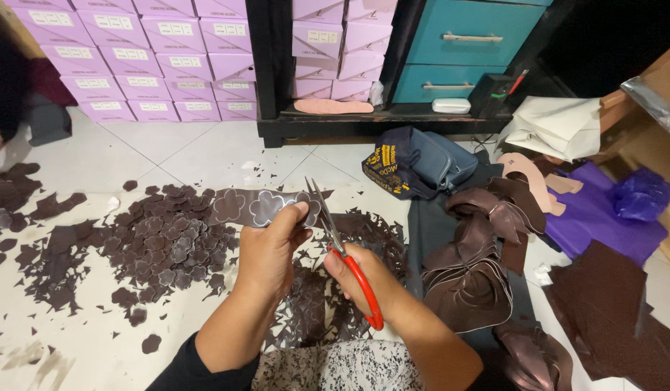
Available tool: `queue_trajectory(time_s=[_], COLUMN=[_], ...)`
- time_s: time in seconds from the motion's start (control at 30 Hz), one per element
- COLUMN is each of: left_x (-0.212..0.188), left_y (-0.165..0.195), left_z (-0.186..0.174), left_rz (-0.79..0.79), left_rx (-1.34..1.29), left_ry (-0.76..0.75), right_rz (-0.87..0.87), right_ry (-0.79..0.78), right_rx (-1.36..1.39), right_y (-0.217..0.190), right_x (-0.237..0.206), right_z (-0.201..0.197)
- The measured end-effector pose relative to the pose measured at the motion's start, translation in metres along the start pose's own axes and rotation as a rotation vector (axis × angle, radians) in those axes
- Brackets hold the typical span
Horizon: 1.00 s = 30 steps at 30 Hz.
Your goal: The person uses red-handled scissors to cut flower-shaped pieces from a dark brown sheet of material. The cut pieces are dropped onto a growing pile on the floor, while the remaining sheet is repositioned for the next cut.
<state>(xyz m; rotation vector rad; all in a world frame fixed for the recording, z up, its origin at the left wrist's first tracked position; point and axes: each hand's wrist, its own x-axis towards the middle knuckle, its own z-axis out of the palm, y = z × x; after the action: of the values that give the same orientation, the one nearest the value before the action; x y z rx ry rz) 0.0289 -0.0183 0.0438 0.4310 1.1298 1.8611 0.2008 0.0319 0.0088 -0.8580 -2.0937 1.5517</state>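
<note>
Hands cutting flower shapes from a dark brown strip with red-handled scissors.

Left hand [270, 250] pinches the brown strip [259, 208], marked with pale flower outlines, thumb and fingers closed on its right end; the strip runs out to the left of the scissors. Right hand [364, 279] is wrapped around the red handles of the scissors [342, 250], blades parted a little, their tips seemingly at the strip's edge, though the exact contact is hard to see. Left of the scissors, a heap of cut flower pieces [168, 242] lies on the white tile floor [204, 156]. Right of the scissors sits a pile of curled brown offcuts [472, 271]; beyond the scissors, a dark blue bag [418, 166].
</note>
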Motion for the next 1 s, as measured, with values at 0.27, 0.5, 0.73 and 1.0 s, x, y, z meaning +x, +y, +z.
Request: queue_trajectory(time_s=[0.27,0.5,0.73,1.0], left_x=[0.0015,0.002,0.0029,0.0023], left_y=[-0.0031,-0.0034,0.0018,0.0006], left_z=[-0.001,-0.0021,0.0006,-0.003], left_rz=[0.0,0.013,0.064,0.192], left_rx=[-0.02,-0.064,0.084,0.099], left_ry=[0.001,-0.023,-0.026,-0.107], right_rz=[0.027,-0.059,-0.043,-0.015], right_ry=[0.012,0.057,0.051,0.107], right_rx=[0.182,0.017,0.032,-0.062], right_y=[-0.0066,-0.005,-0.0043,-0.0005], right_x=[-0.003,-0.0011,-0.0011,-0.0003], right_z=[0.0051,0.0073,0.0049,0.0038])
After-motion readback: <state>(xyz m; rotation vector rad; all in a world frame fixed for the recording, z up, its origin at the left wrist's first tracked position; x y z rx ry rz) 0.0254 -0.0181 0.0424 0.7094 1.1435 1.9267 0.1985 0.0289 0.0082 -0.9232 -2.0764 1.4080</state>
